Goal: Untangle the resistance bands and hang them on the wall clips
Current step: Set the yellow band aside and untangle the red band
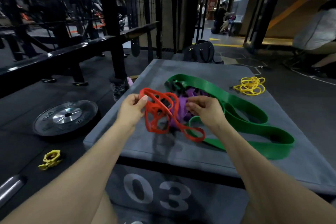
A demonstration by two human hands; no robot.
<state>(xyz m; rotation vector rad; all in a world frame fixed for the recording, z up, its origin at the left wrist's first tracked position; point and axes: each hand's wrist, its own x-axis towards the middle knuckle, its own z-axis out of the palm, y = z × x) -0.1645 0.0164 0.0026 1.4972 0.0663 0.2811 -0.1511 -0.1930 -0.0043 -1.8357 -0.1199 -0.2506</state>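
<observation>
A tangle of resistance bands lies on a grey padded box (181, 152). My left hand (132, 109) pinches the upper loop of the thin red band (160, 114) and lifts it off the pile. My right hand (205, 109) has its fingers curled into the purple band (180, 109) at the middle of the tangle. A wide green band (245, 111) loops around the pile and trails to the right front. A black band (177, 85) shows partly behind the purple one. A thin yellow band (250, 85) lies bunched apart at the box's far right. No wall clips are in view.
A weight plate (66, 116), a yellow barbell collar (51, 159) and a bar end (11, 187) lie on the floor at left. A black rack (112, 23) stands behind. A dark bag (200, 51) sits beyond the box. A person (316, 29) sits at right.
</observation>
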